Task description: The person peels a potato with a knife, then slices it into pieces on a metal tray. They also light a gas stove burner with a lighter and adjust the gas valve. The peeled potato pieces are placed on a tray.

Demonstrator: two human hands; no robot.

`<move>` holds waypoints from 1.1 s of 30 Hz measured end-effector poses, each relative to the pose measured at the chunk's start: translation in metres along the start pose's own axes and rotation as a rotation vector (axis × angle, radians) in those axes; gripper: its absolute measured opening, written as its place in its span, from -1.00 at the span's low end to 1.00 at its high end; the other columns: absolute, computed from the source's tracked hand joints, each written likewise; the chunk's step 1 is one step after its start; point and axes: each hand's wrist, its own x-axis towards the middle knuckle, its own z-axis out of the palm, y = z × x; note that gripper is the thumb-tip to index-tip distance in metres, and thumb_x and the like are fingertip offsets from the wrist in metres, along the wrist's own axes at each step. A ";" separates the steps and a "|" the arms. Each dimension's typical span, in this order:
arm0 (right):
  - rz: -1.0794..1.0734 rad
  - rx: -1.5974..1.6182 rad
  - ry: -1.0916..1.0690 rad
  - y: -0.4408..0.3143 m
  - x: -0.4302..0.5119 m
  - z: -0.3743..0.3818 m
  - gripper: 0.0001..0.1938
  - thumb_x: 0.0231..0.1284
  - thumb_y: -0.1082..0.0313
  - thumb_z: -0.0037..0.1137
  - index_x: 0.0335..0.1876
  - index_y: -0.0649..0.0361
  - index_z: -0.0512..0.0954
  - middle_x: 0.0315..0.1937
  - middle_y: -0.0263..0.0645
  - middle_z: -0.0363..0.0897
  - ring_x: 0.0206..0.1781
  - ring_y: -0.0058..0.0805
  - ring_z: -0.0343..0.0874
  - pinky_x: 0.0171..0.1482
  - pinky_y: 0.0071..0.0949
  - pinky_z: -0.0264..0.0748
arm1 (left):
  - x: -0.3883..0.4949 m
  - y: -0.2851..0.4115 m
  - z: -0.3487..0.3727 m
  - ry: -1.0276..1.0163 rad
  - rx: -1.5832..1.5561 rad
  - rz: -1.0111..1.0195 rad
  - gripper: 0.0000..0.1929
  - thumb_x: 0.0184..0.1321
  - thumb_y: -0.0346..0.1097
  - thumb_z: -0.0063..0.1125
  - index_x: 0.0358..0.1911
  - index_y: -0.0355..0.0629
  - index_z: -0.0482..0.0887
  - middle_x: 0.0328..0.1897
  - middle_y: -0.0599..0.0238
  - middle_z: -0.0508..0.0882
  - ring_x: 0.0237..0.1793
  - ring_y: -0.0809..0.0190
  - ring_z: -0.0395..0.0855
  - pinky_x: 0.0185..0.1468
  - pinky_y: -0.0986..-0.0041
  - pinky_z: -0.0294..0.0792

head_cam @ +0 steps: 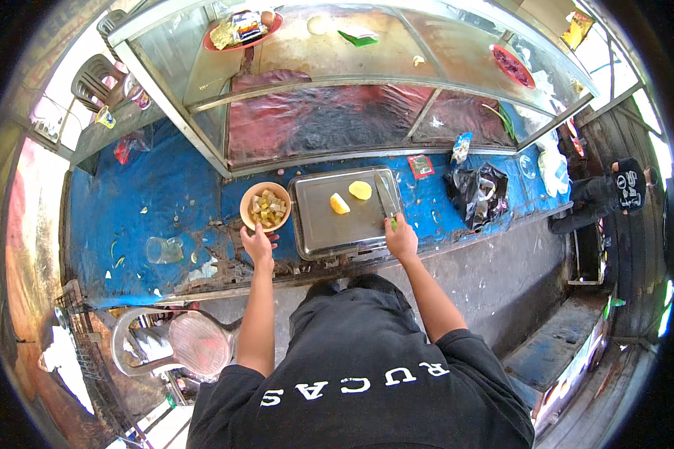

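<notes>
My left hand grips the near rim of a light orange bowl, which holds cubed pieces of food. To its right lies a dark metal tray with a shiny rim. On the tray rest a yellow wedge and a rounded yellow piece, perhaps peeled potato. My right hand holds the green handle of a knife at the tray's right side. The blade points away from me, over the tray. Whether the bowl's base touches the table is hard to tell.
A clear glass mug lies on the blue table cover at left. A black plastic bag and a red packet sit right of the tray. Behind stands a glass display case. Another person is at far right.
</notes>
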 end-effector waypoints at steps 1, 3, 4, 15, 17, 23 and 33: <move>-0.036 -0.047 -0.022 0.000 0.000 0.001 -0.60 0.54 -0.10 0.03 0.00 0.14 0.48 -0.21 0.14 0.75 -0.10 0.26 0.73 -0.08 0.19 0.59 | 0.006 -0.003 -0.001 0.002 0.028 0.034 -0.42 0.58 -0.19 0.06 0.52 -0.21 0.17 -0.19 0.01 0.78 -0.48 0.17 0.82 -0.60 0.44 0.49; -0.115 -0.031 0.010 0.001 -0.003 0.001 -0.65 0.50 -0.04 0.12 -0.02 0.13 0.48 -0.14 0.06 0.74 -0.08 0.21 0.73 -0.08 0.14 0.61 | 0.014 -0.009 -0.003 -0.015 0.025 0.049 -0.45 0.57 -0.23 0.04 0.51 -0.24 0.19 -0.16 0.00 0.79 -0.47 0.16 0.83 -0.59 0.44 0.51; -0.148 -0.020 0.031 0.003 -0.006 0.000 -0.65 0.48 -0.03 0.15 -0.02 0.12 0.48 -0.13 0.04 0.73 -0.08 0.20 0.73 -0.08 0.13 0.61 | 0.016 -0.010 -0.003 0.013 0.010 0.058 -0.51 0.55 -0.31 0.02 0.46 -0.28 0.28 -0.18 -0.01 0.80 -0.47 0.15 0.83 -0.57 0.41 0.55; -0.395 0.377 0.013 -0.022 -0.014 -0.061 -0.69 0.33 0.35 0.31 0.14 0.11 0.58 -0.17 -0.13 0.61 -0.16 -0.14 0.66 -0.09 -0.19 0.60 | -0.063 0.043 0.002 -0.049 0.062 0.310 -0.73 0.42 -0.51 0.00 0.13 -0.32 0.38 -0.47 -0.03 0.77 -0.60 0.14 0.78 -0.58 0.35 0.63; -0.443 0.418 -0.158 -0.035 -0.016 -0.083 -0.61 0.35 0.31 0.33 0.25 0.06 0.57 -0.15 -0.14 0.63 -0.17 -0.15 0.69 -0.11 -0.22 0.63 | -0.090 0.062 0.015 -0.122 0.105 0.319 -0.74 0.42 -0.52 -0.01 0.12 -0.32 0.37 -0.48 -0.03 0.77 -0.60 0.10 0.80 -0.57 0.34 0.65; -0.918 0.356 -0.156 -0.048 0.004 -0.147 -0.45 0.30 0.27 0.40 0.40 -0.02 0.52 -0.08 -0.11 0.67 -0.10 -0.08 0.74 -0.07 -0.14 0.70 | -0.177 0.116 0.115 -0.361 0.099 0.213 -0.78 0.41 -0.49 0.03 0.07 -0.33 0.44 -0.44 -0.06 0.79 -0.59 0.03 0.82 -0.55 0.33 0.68; -0.878 0.522 0.214 0.026 0.098 -0.251 -0.75 0.13 0.53 0.46 -0.09 0.24 0.64 -0.26 -0.12 0.71 -0.30 -0.25 0.75 -0.22 -0.28 0.67 | -0.242 0.147 0.288 -0.696 0.031 0.168 -0.59 0.62 -0.12 0.04 0.28 -0.31 0.50 -0.36 -0.01 0.83 -0.46 0.12 0.85 -0.36 0.39 0.71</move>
